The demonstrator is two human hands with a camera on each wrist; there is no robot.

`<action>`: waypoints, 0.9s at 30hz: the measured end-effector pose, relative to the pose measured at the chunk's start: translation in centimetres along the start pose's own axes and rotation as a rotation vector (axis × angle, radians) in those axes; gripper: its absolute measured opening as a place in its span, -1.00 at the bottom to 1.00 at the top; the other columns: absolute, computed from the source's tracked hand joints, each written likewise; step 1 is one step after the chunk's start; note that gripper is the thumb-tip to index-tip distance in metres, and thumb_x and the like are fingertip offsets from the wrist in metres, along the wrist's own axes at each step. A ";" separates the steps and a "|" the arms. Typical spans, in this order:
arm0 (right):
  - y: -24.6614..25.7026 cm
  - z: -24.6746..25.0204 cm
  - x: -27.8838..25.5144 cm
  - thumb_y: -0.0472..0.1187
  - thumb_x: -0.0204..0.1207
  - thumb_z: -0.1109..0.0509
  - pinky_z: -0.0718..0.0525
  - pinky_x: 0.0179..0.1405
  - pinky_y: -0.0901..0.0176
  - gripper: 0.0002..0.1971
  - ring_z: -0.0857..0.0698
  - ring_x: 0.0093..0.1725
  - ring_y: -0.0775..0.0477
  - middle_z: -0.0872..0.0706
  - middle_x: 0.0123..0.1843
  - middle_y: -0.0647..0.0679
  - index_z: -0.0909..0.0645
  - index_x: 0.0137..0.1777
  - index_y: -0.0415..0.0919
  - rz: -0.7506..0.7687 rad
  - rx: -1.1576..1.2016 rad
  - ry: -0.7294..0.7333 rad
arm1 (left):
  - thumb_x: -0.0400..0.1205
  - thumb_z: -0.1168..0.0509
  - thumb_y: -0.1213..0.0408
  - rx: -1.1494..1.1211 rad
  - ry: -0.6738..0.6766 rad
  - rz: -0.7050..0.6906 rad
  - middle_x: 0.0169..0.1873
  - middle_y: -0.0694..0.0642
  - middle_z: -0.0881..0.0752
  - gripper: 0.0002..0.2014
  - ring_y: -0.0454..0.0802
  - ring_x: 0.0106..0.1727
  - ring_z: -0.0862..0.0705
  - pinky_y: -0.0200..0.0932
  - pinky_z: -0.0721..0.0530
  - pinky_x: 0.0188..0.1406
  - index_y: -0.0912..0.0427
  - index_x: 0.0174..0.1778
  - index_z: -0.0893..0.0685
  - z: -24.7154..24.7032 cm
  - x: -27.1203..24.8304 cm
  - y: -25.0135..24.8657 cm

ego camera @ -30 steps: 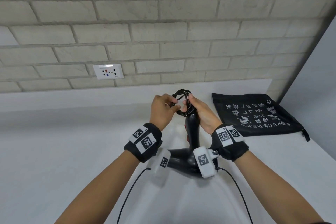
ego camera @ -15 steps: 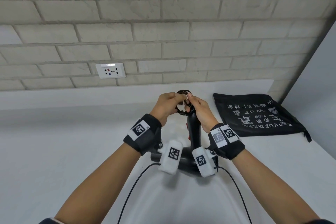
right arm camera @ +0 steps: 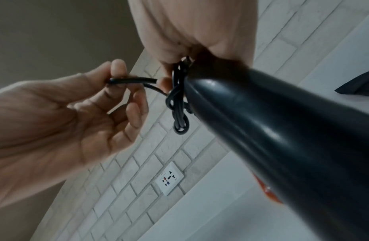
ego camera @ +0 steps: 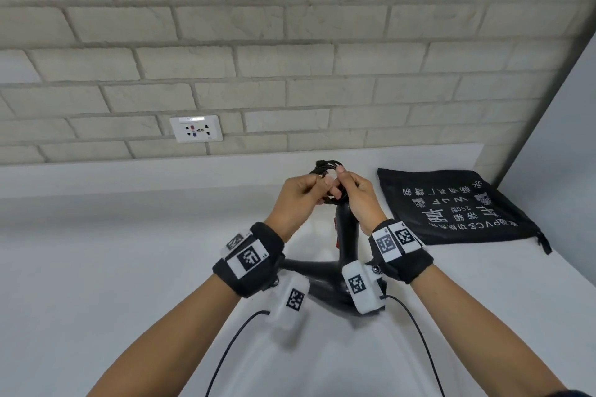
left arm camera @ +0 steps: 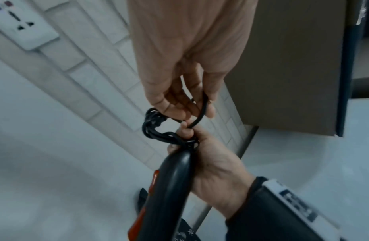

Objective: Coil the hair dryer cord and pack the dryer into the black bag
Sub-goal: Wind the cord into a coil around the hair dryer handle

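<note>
From the head view, a black plastic hair dryer (ego camera: 346, 235) is held above the white surface (ego camera: 96, 267), handle end up, beside the flat black printed bag (ego camera: 451, 206). At the left wrist, a loop of black cord (left arm camera: 200, 114) is pinched by the left hand (left arm camera: 185, 65). At the right wrist, the right hand (right arm camera: 200, 32) is wrapped around the handle end and the coiled bundle.

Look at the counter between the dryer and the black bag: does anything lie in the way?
Nothing visible does. The dryer is held upright by the right hand, the left hand pinching the cord. The bag lies flat to its right on the counter; its opening is not visible.
</note>
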State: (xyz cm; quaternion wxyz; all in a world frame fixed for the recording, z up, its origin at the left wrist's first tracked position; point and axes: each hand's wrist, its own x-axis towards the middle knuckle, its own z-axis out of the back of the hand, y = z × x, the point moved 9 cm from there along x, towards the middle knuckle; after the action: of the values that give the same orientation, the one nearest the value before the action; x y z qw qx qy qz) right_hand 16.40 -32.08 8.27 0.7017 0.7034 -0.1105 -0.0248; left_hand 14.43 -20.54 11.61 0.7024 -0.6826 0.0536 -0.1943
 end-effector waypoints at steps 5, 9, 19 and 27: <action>0.0 0.3 0.0 0.00 0.60 -0.22 -0.59 -0.58 0.26 -0.59 -0.54 -0.50 -0.06 -0.53 -0.46 -0.10 -0.54 -0.47 -0.11 0.016 -0.015 -0.004 | 0.64 -0.19 0.22 -0.327 0.153 0.312 -0.41 -0.08 -0.71 -0.81 -0.13 -0.27 -0.62 -0.32 -0.61 -0.17 0.12 -0.25 -0.64 -0.8 -0.1 2.1; 0.5 -0.6 -0.5 -0.08 0.62 -0.21 -0.56 -0.52 0.34 -0.62 -0.52 -0.55 0.10 -0.49 -0.51 -0.07 -0.52 -0.43 -0.18 0.047 -0.036 0.025 | 0.72 0.03 0.03 -0.324 0.084 0.489 -0.74 -0.08 -0.53 -0.61 -0.14 -0.58 -0.56 -0.31 -0.55 -0.44 0.18 -0.13 -0.61 -0.4 0.3 2.1; -0.1 0.6 0.5 -0.09 0.62 -0.22 -0.57 -0.48 0.42 -0.62 -0.53 -0.50 0.06 -0.51 -0.48 -0.10 -0.54 -0.42 -0.20 -0.008 -0.011 -0.017 | 0.72 -0.05 0.26 0.126 0.088 0.100 -0.49 -0.15 -0.75 -0.69 -0.22 -0.30 -0.62 -0.37 -0.48 -0.37 0.03 -0.21 -0.67 0.9 -1.3 -0.8; -0.2 -1.1 0.2 -0.07 0.62 -0.21 -0.47 -0.62 0.40 -0.63 -0.46 -0.63 0.14 -0.54 -0.65 0.07 -0.57 -0.37 -0.23 -0.104 0.058 0.140 | 0.71 -0.07 0.35 -0.007 -0.039 -0.094 -0.34 -0.03 -0.55 -0.74 -0.29 -0.51 -0.45 -0.46 -0.37 -0.55 0.08 -0.16 -0.64 3.0 1.6 -5.2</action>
State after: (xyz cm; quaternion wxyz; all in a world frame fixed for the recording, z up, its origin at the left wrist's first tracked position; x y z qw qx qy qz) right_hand 16.80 -31.04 8.13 0.6850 0.7281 -0.0249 -0.0088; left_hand 15.87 -18.23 17.23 0.6911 -0.6906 0.0085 -0.2133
